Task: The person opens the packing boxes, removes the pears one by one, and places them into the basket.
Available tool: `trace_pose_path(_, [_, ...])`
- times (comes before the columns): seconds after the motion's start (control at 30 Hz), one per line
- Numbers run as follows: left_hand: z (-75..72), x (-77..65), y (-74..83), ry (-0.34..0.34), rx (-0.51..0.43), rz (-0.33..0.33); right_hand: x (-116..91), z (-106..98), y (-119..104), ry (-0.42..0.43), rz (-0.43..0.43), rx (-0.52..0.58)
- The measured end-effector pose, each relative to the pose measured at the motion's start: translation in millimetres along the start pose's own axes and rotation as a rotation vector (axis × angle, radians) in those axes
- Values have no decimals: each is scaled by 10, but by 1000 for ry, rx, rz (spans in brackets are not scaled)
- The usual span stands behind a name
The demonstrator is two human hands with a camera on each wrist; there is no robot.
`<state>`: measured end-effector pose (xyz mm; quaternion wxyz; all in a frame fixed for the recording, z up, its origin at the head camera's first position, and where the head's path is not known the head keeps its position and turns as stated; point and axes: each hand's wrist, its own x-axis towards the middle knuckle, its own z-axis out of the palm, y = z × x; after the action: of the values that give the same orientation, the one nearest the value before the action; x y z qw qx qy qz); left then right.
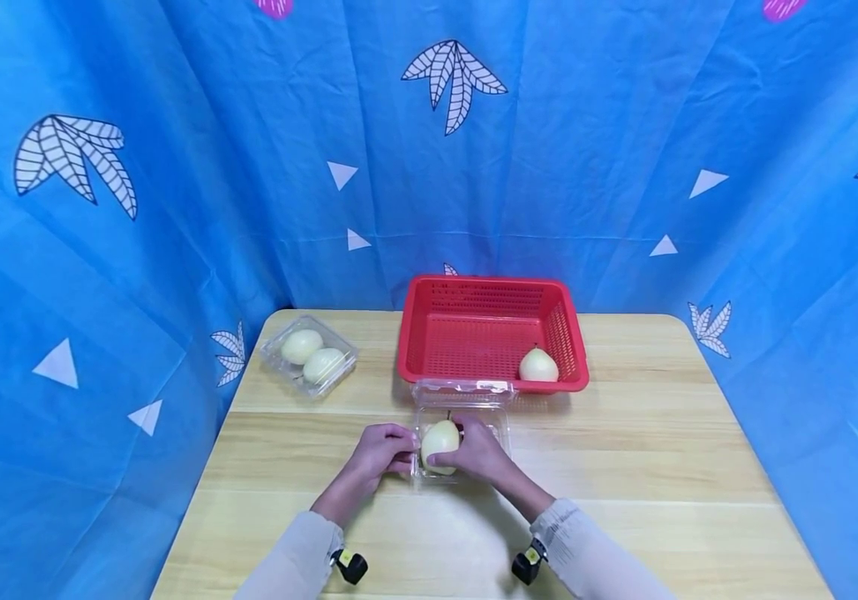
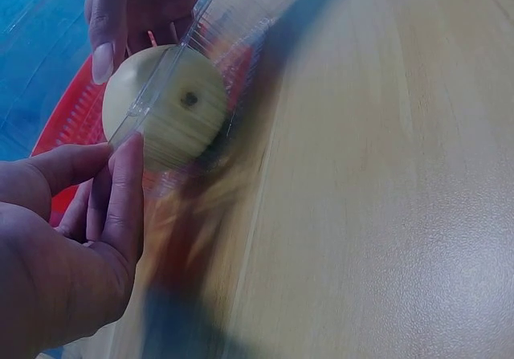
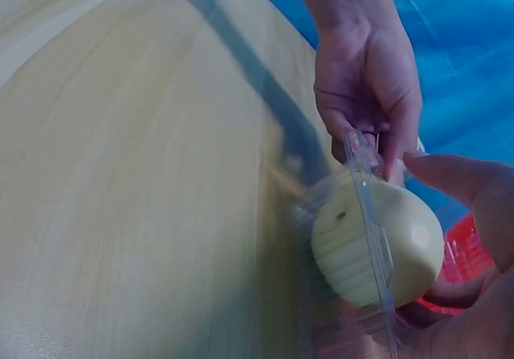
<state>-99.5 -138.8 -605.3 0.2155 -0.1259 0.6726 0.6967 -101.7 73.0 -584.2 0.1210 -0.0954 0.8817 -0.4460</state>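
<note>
A pale yellow pear (image 1: 440,444) is at the left side of a clear plastic clamshell box (image 1: 500,425), whose lid stands raised toward the back. My right hand (image 1: 480,450) grips this pear, thumb on the near side and fingers behind it. With thumb and fingers my left hand (image 1: 382,450) pinches the box's left rim. In the left wrist view the pear (image 2: 169,106) shows partly through the clear wall, its dark blossom end toward the camera. The right wrist view shows the pear (image 3: 409,238) rising above the rim.
Behind the box stands a red plastic basket (image 1: 406,333) with one pear (image 1: 539,365) in its near right corner. A closed clear box (image 1: 346,342) holding two pears sits at the table's back left. Blue patterned curtain (image 1: 286,167) surrounds the wooden table (image 1: 661,467).
</note>
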Motion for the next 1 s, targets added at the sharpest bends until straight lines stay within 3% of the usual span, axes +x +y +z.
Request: trace_pose_path(1.0, [-3,28,-33,10,0,-11,-43,16,28,8,83,-79])
